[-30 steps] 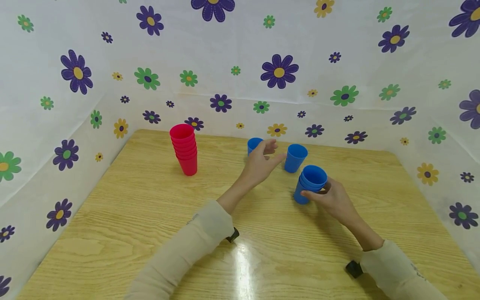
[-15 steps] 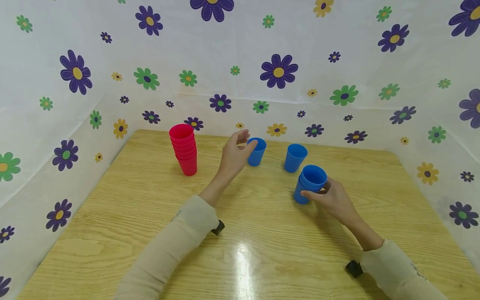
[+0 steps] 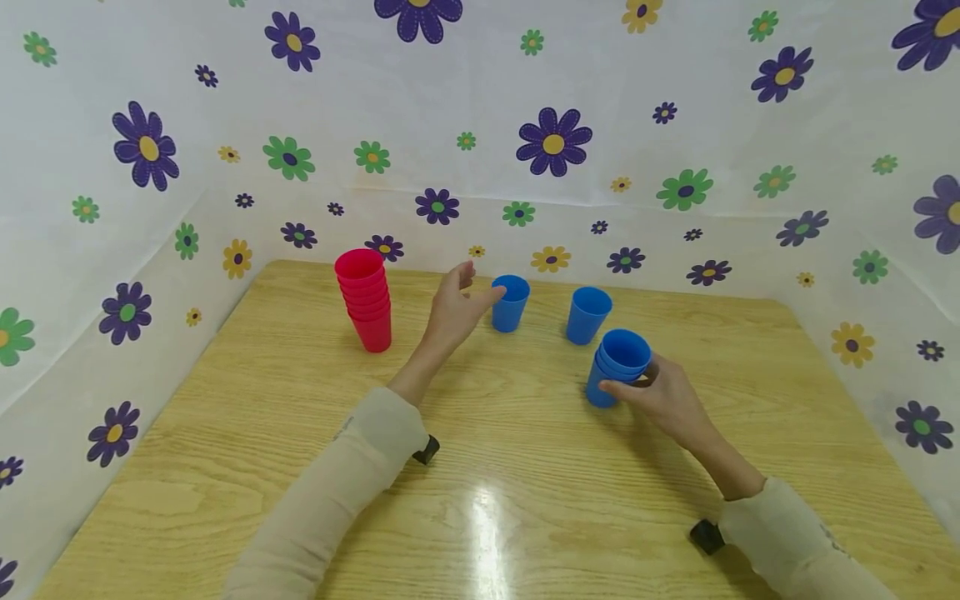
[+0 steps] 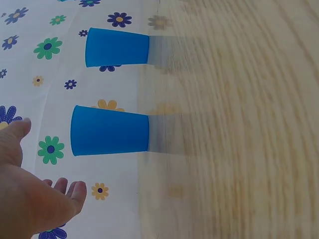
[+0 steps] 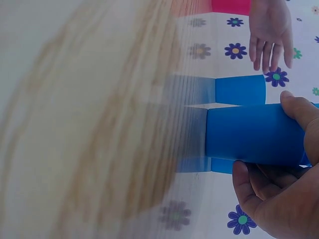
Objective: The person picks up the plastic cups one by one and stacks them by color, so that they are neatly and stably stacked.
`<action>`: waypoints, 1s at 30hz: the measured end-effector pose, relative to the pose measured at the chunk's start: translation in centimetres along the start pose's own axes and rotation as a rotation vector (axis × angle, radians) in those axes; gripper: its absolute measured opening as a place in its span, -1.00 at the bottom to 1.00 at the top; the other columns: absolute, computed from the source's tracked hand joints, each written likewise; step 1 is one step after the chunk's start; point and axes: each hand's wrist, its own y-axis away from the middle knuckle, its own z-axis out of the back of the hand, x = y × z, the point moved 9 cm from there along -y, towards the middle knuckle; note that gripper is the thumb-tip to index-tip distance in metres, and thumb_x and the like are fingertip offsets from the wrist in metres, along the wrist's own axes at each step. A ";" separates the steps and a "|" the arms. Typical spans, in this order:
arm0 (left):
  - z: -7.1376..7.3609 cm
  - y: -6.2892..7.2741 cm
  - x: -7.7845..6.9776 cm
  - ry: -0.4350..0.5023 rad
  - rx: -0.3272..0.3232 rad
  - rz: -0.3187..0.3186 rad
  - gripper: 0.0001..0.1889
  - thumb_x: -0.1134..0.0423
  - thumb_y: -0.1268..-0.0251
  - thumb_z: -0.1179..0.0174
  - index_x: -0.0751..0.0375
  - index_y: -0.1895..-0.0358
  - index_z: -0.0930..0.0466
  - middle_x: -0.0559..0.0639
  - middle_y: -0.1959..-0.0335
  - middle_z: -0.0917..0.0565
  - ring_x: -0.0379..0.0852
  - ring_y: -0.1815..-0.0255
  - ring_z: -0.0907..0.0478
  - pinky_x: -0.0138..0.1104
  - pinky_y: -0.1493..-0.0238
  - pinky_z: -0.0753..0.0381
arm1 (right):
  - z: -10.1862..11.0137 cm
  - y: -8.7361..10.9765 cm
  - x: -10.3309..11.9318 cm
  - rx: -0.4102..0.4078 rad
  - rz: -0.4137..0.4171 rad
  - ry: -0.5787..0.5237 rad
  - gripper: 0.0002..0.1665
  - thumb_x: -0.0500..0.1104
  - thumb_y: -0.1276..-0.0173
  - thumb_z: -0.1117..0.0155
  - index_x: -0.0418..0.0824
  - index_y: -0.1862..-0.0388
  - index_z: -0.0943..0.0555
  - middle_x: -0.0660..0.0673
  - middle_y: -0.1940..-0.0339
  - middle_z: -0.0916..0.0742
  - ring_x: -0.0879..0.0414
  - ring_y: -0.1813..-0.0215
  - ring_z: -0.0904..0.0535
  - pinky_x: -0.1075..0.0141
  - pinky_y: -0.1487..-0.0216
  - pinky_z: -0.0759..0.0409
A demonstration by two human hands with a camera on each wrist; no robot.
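Observation:
My right hand (image 3: 663, 400) grips a short stack of nested blue cups (image 3: 613, 371), thumb on the near side, the stack upright at the table. In the right wrist view the thumb and fingers wrap the stack (image 5: 254, 134) from both sides. My left hand (image 3: 453, 310) is held with fingers spread, just left of a single blue cup (image 3: 509, 307), its thumb overlapping that cup's rim in the head view. In the left wrist view the hand (image 4: 37, 194) is apart from the cup (image 4: 112, 132). Another single blue cup (image 3: 588, 317) stands behind the held stack.
A tall stack of nested red cups (image 3: 367, 300) stands at the back left of the wooden table (image 3: 525, 467). A white flowered cloth (image 3: 480, 92) hangs round the back and sides. Each sleeve cuff has a black device (image 3: 426, 450) under it.
My left hand has drawn back leftward from between the two single blue cups, uncovering the left one. The right hand keeps its grip on the stack, unmoved.

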 end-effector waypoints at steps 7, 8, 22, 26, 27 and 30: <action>-1.3 -0.3 1.2 -0.017 0.074 0.053 -0.13 0.04 -0.39 -0.39 0.25 -0.61 -0.14 0.15 -0.55 -0.31 0.09 -0.53 -0.26 -0.08 -0.48 -0.34 | -0.1 0.1 -0.1 0.001 -0.012 -0.008 -0.24 -0.14 -0.38 -0.49 -0.47 -0.40 -0.39 -0.45 -0.26 -0.63 -0.34 -0.24 -0.61 -0.19 -0.17 -0.62; -1.5 -0.4 1.3 -0.020 0.084 0.054 -0.13 0.03 -0.39 -0.39 0.26 -0.61 -0.14 0.17 -0.54 -0.32 0.10 -0.53 -0.26 -0.08 -0.48 -0.36 | -0.1 0.1 -0.2 0.002 -0.015 -0.009 -0.23 -0.14 -0.38 -0.49 -0.47 -0.40 -0.39 -0.45 -0.26 -0.63 -0.34 -0.24 -0.60 -0.20 -0.18 -0.62; -3.7 -1.1 2.3 -0.067 0.111 0.043 -0.14 0.11 -0.39 -0.40 0.34 -0.59 -0.14 0.26 -0.52 -0.34 0.16 -0.50 -0.31 -0.01 -0.47 -0.37 | -0.1 0.1 -0.1 0.006 -0.011 -0.005 -0.23 -0.14 -0.38 -0.49 -0.47 -0.41 -0.39 -0.44 -0.27 -0.63 -0.34 -0.24 -0.60 -0.19 -0.18 -0.62; -4.1 -1.3 2.5 -0.063 0.110 0.047 -0.12 0.10 -0.37 -0.41 0.33 -0.60 -0.13 0.27 -0.52 -0.33 0.18 -0.51 -0.30 0.00 -0.47 -0.37 | -0.1 0.0 -0.1 0.009 -0.012 -0.011 -0.23 -0.14 -0.39 -0.48 -0.46 -0.42 -0.39 -0.43 -0.28 -0.63 -0.33 -0.25 -0.60 -0.19 -0.18 -0.62; -4.2 -1.4 2.6 -0.063 0.110 0.049 -0.12 0.10 -0.37 -0.41 0.33 -0.60 -0.13 0.27 -0.52 -0.33 0.19 -0.51 -0.31 0.00 -0.46 -0.37 | 0.0 0.1 -0.1 0.009 -0.013 -0.011 -0.23 -0.14 -0.39 -0.48 -0.46 -0.42 -0.39 -0.43 -0.28 -0.63 -0.33 -0.25 -0.60 -0.19 -0.18 -0.62; -4.4 -1.5 2.6 -0.072 0.107 0.054 -0.12 0.11 -0.37 -0.42 0.33 -0.60 -0.13 0.28 -0.52 -0.33 0.20 -0.51 -0.31 0.01 -0.46 -0.37 | 0.0 0.1 -0.1 0.007 -0.017 -0.006 -0.23 -0.13 -0.39 -0.48 -0.46 -0.42 -0.39 -0.44 -0.28 -0.63 -0.34 -0.25 -0.60 -0.20 -0.19 -0.61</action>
